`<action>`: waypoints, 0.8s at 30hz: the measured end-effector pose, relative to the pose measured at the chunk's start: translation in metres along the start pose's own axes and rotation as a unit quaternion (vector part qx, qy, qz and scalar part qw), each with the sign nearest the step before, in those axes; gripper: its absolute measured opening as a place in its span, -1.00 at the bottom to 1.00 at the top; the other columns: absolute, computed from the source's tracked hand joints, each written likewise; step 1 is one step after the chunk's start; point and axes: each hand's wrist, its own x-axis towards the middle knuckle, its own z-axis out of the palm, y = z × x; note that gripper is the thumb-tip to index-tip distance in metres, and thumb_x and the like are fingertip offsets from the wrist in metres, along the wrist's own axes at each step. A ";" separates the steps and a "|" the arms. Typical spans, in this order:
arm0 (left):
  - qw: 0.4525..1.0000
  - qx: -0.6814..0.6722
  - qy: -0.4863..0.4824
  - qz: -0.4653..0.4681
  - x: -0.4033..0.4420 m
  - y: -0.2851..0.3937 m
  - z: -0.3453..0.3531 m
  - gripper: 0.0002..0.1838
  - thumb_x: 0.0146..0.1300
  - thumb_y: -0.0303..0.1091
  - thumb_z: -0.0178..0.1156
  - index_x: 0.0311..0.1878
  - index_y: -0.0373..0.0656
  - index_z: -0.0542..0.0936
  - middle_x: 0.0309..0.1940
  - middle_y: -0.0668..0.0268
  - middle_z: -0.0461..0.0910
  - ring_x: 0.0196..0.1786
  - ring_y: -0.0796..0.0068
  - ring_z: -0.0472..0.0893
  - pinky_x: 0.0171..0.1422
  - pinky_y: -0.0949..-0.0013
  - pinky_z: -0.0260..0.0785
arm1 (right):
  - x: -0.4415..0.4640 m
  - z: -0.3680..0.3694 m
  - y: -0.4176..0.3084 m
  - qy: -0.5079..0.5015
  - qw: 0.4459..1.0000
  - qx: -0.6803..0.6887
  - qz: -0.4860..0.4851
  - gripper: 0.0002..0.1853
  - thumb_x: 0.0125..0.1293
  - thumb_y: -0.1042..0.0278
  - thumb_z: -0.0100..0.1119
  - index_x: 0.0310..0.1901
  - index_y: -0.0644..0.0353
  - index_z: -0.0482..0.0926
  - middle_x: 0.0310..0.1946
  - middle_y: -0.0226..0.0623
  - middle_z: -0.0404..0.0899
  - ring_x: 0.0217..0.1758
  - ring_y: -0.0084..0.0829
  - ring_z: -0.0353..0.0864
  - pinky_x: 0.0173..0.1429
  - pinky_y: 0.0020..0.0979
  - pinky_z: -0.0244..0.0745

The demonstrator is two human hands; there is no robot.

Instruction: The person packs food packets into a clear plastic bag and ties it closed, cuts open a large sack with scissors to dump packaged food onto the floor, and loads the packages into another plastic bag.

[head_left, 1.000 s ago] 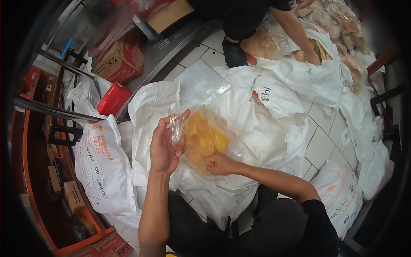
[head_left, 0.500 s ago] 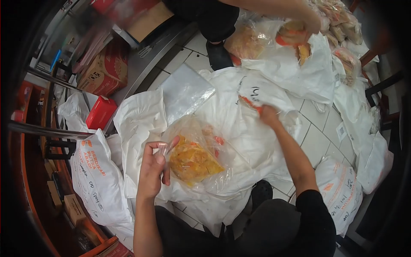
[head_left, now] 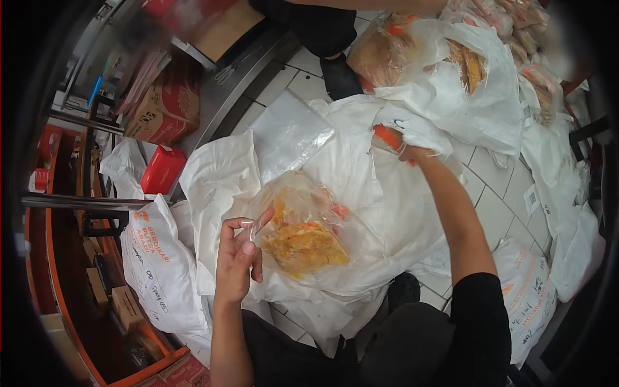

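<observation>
My left hand (head_left: 237, 261) pinches the edge of a clear plastic bag (head_left: 298, 187), its index finger stretched along the rim. Inside the bag are yellow packs (head_left: 306, 245) and some orange-red pieces. The bag rests on a spread white sack (head_left: 393, 222). Farther forward, my right hand (head_left: 416, 153) grips a packet with an orange-red end (head_left: 389, 137) at the mouth of a white sack. The packet's far part is hidden by the sack, and my right fingertips are partly covered.
A stack of clear plastic sheets or bags (head_left: 291, 135) lies on the sack. Another person's shoe (head_left: 340, 79) is beyond it. An open white sack (head_left: 445, 106) holds packets at upper right. A red box (head_left: 162, 169) and a stuffed sack (head_left: 158, 271) stand left.
My right hand has drawn the orange-red packet farther into view at the sack mouth. The other person's hand has left the open sack. My left hand keeps its pinch on the bag.
</observation>
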 end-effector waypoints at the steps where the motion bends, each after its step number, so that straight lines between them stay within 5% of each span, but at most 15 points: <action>1: 1.000 -0.004 0.001 -0.001 -0.001 0.000 -0.002 -0.50 0.27 0.05 0.12 0.06 -0.09 0.26 0.24 -0.21 0.37 -0.80 0.74 0.20 -0.72 0.71 0.04 | 0.000 -0.009 0.004 0.004 1.000 0.000 0.012 -0.38 0.06 0.10 0.26 0.20 0.09 0.47 -0.05 0.03 0.59 0.14 -0.03 0.48 0.25 -0.22 0.33; 8: 1.000 -0.016 0.023 -0.001 -0.004 0.000 -0.008 -0.49 0.26 0.05 0.16 0.06 -0.09 0.26 0.26 -0.18 0.37 -0.78 0.74 0.20 -0.69 0.70 0.06 | -0.017 -0.008 0.027 0.019 0.999 -0.045 0.017 -0.41 0.06 0.16 0.27 0.18 0.10 0.46 -0.05 0.05 0.59 0.08 0.01 0.51 0.19 -0.20 0.38; 16: 0.988 -0.146 0.018 0.047 0.006 -0.014 -0.033 -0.56 0.42 0.07 -0.15 0.10 -0.09 0.32 0.34 -0.17 0.27 -0.79 0.68 0.24 -0.68 0.67 0.07 | -0.072 -0.056 0.007 0.007 0.997 -0.066 0.032 -0.43 0.06 0.23 0.28 0.16 0.12 0.46 -0.06 0.06 0.59 0.01 0.05 0.54 0.11 -0.18 0.44; 19: 0.982 -0.184 -0.012 0.047 0.010 -0.012 -0.033 -0.54 0.44 0.08 -0.20 0.11 -0.11 0.33 0.36 -0.17 0.22 -0.79 0.65 0.27 -0.69 0.67 0.10 | -0.183 -0.096 -0.030 0.040 0.981 0.189 -0.031 -0.43 0.08 0.33 0.30 0.18 0.19 0.43 -0.04 0.05 0.59 -0.01 -0.09 0.62 0.08 -0.23 0.50; 24: 0.971 -0.226 -0.050 0.051 0.016 -0.003 -0.018 -0.52 0.46 0.06 -0.24 0.14 -0.15 0.33 0.39 -0.21 0.15 -0.78 0.61 0.35 -0.71 0.66 0.14 | -0.290 -0.094 -0.108 -0.020 0.784 0.607 -0.130 -0.47 0.13 0.50 0.37 0.15 0.33 0.43 0.04 -0.22 0.59 0.14 -0.39 0.55 0.27 -0.32 0.41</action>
